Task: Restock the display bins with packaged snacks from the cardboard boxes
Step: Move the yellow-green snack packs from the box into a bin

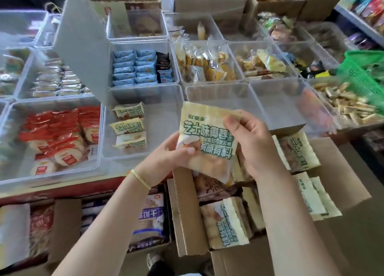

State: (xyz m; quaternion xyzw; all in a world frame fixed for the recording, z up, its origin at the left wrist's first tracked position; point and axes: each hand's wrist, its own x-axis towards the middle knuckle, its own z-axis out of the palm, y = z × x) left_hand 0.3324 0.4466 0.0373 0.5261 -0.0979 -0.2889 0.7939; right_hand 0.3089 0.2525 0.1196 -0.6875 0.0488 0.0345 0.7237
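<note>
Holding one pale yellow snack packet (207, 138) between them, both hands sit above the open cardboard box (234, 217) at the near edge of the display table (62, 190). The left hand (172, 153) grips the packet's lower left corner, thumb curled over the front and fingers tucked behind. The right hand (253, 142) pinches the packet's right edge, thumb on the printed face near the top, fingers wrapped round the back. The packet stands upright with its green lettering facing the camera, just in front of the near rim of the clear bin (145, 134) and not inside it.

That bin holds three matching packets (129, 126) stacked along its left wall; the rest of its floor is bare. Its lid (83, 45) stands tilted up at the far left corner. More of the same packets (225, 223) lie in the cardboard box below the hands, and others rest on its right flap (299, 153).

Left of the clear bin, a bin of red-wrapped rice crackers (60, 138) sits at the table's near edge. Behind it is a bin of blue packets (135, 68). To the right stands a bin with nothing visible in it (218, 95), and a green basket (365, 74) sits at the right edge. A yellow band (141, 178) circles the left wrist
</note>
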